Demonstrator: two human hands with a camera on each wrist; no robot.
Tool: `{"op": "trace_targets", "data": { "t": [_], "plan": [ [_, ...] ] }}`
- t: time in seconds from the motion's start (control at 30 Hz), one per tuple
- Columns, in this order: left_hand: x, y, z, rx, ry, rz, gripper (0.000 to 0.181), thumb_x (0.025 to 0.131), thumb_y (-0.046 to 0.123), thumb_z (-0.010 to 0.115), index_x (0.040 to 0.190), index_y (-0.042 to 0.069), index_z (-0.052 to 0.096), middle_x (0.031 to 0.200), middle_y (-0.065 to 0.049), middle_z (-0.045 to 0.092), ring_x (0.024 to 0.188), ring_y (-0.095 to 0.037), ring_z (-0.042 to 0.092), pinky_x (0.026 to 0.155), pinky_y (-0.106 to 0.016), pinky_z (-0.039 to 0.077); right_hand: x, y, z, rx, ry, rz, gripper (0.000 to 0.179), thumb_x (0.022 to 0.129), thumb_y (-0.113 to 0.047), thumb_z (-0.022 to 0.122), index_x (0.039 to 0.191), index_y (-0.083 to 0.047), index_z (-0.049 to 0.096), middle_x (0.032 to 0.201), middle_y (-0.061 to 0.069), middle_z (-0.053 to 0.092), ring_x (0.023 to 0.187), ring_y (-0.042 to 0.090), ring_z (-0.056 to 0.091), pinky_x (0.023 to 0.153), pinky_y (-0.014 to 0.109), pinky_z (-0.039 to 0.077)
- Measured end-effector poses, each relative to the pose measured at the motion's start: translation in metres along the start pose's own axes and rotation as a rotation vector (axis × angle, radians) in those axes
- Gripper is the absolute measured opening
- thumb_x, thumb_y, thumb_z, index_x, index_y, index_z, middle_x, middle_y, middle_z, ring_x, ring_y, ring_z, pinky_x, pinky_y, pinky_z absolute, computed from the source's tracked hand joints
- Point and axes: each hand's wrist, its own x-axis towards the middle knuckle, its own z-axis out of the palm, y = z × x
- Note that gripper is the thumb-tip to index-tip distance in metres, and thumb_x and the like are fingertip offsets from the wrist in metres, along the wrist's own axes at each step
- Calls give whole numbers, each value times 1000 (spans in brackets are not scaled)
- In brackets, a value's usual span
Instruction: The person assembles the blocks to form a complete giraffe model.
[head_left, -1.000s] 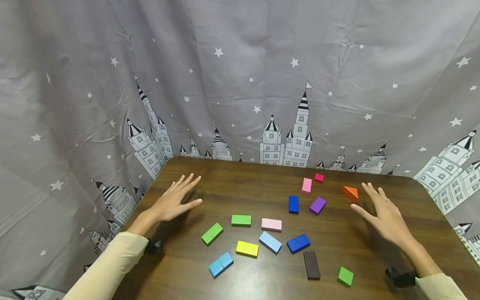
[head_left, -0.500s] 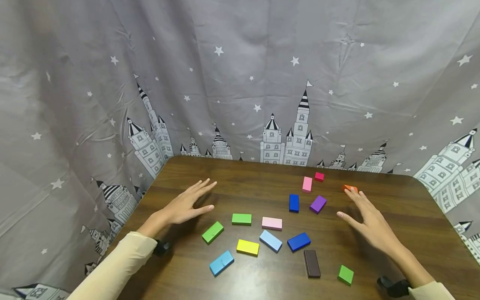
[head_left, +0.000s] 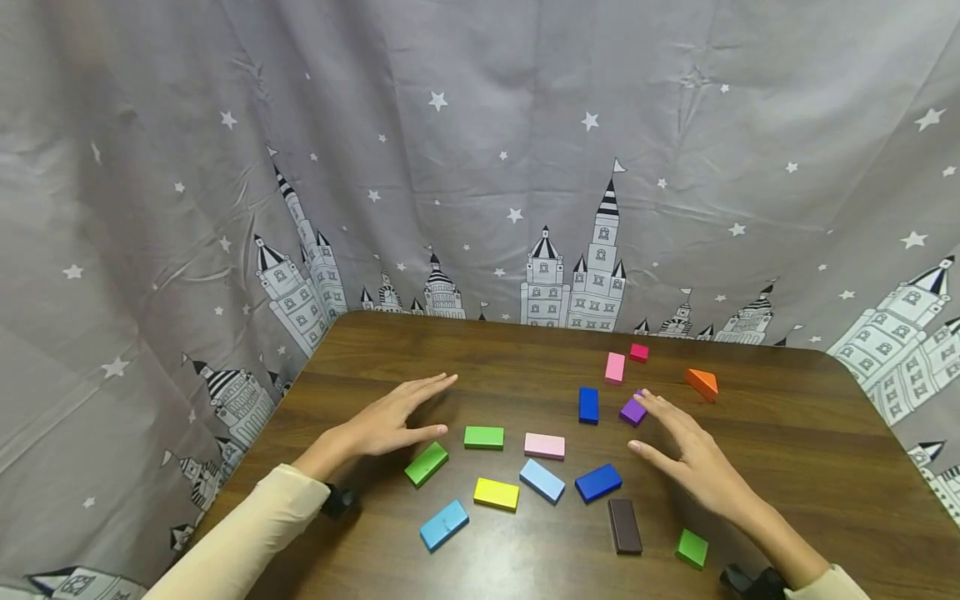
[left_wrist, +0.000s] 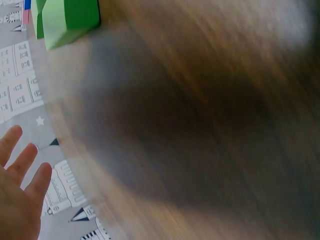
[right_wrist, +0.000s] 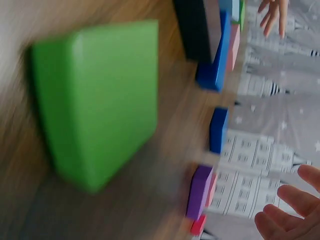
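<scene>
Over the left part of the brown wooden table point(head_left: 450, 342), left hand point(head_left: 386, 422) with fingers stretched out and thumb spread apart from them. Just beside the thumb in the head view, slanted green block point(head_left: 427, 464); a little farther right, crosswise green block point(head_left: 483, 437). Over the right part, right hand point(head_left: 697, 458), fingers extended inward, thumb likewise apart from them. Partly behind its fingertips in the head view, purple block point(head_left: 632, 412); cannot tell contact from a gap there.

Between the hands, lying flat and separate: pale pink block point(head_left: 544, 446), yellow block point(head_left: 496, 494), light blue block point(head_left: 542, 481) and slanted dark blue block point(head_left: 598, 483). Toward the near side, sky blue block point(head_left: 444, 525) at left, dark brown block point(head_left: 626, 526) at right. Near the right forearm, diamond-shaped green block point(head_left: 692, 549), large and blurred in the right wrist view.

Just left of the purple one, second dark blue block point(head_left: 588, 406); farther back, pink block point(head_left: 615, 368) near red block point(head_left: 639, 352). Off to the right, orange triangular block point(head_left: 702, 384). Behind everything, gray curtain point(head_left: 480, 108) printed with stars and castles.
</scene>
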Motion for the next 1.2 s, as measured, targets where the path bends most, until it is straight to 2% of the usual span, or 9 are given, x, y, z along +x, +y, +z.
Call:
{"op": "trace_targets", "data": {
  "t": [0.27, 0.47, 0.57, 0.73, 0.87, 0.97, 1.2],
  "plan": [
    [5, 9, 8, -35, -49, 43, 71, 98, 51, 58, 158, 23, 31, 159, -8, 34, 143, -32, 32, 109, -60, 30, 3, -21, 20, 73, 1, -76, 60, 94, -31, 71, 149, -20, 48, 150, 4, 47, 138, 36, 39, 102, 68, 33],
    [9, 14, 14, -93, -91, 55, 66, 99, 43, 59, 155, 16, 38, 155, -9, 40, 141, -30, 34, 110, -60, 29, 7, -33, 36, 164, 9, -131, 53, 93, -24, 74, 142, -15, 56, 141, 4, 56, 127, 25, 53, 99, 49, 47],
    [10, 16, 16, -126, -105, 57, 63, 99, 39, 62, 153, 14, 42, 152, -8, 43, 140, -29, 37, 109, -59, 31, 10, -39, 45, 256, 4, -151, 48, 91, -17, 75, 136, -10, 60, 130, 4, 62, 116, 27, 60, 94, 41, 52],
    [15, 19, 20, -194, -106, 82, 60, 97, 33, 67, 148, 8, 48, 143, -10, 50, 130, -29, 48, 104, -52, 41, 14, -47, 62, 441, -53, -118, 42, 89, -10, 76, 127, 3, 63, 117, 16, 64, 102, 36, 64, 87, 36, 55],
    [20, 19, 25, -287, -109, 96, 59, 96, 28, 69, 146, 3, 49, 136, -16, 54, 121, -32, 56, 98, -44, 49, 17, -56, 75, 541, -108, -68, 40, 88, -6, 76, 123, 10, 63, 113, 24, 63, 93, 30, 68, 80, 30, 57],
    [22, 17, 28, -326, -113, 96, 56, 96, 22, 70, 144, 1, 51, 134, -16, 55, 118, -32, 57, 98, -39, 50, 18, -62, 84, 583, -135, -51, 37, 87, -5, 77, 119, 11, 64, 110, 24, 64, 91, 25, 68, 78, 29, 57],
    [26, 17, 32, -350, -120, 97, 49, 94, 16, 71, 139, -1, 56, 129, -17, 58, 112, -32, 59, 94, -39, 52, 18, -75, 104, 608, -215, -18, 35, 85, -3, 78, 115, 11, 67, 105, 20, 65, 89, 27, 66, 75, 26, 57]
  ]
}}
